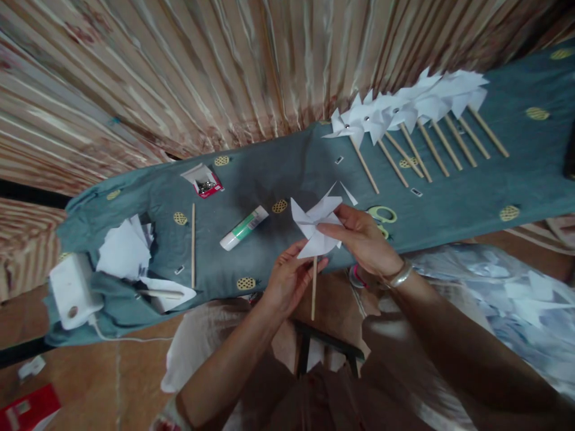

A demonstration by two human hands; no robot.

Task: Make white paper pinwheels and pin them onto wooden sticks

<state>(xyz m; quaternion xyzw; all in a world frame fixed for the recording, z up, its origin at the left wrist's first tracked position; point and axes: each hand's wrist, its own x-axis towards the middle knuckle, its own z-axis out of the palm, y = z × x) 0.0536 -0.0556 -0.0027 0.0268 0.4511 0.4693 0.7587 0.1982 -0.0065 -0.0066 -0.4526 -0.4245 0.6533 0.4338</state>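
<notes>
A white paper pinwheel on a thin wooden stick is held up in front of me over the near edge of a teal cloth-covered board. My left hand pinches the stick just under the paper. My right hand, with a silver bracelet on the wrist, presses its thumb and fingers on the pinwheel's centre. A row of several finished white pinwheels on sticks lies at the far right of the board.
On the cloth lie a glue stick, a loose wooden stick, a small packet of pins, green scissors, cut white paper and a white device at the left end. Paper scraps lie at lower right.
</notes>
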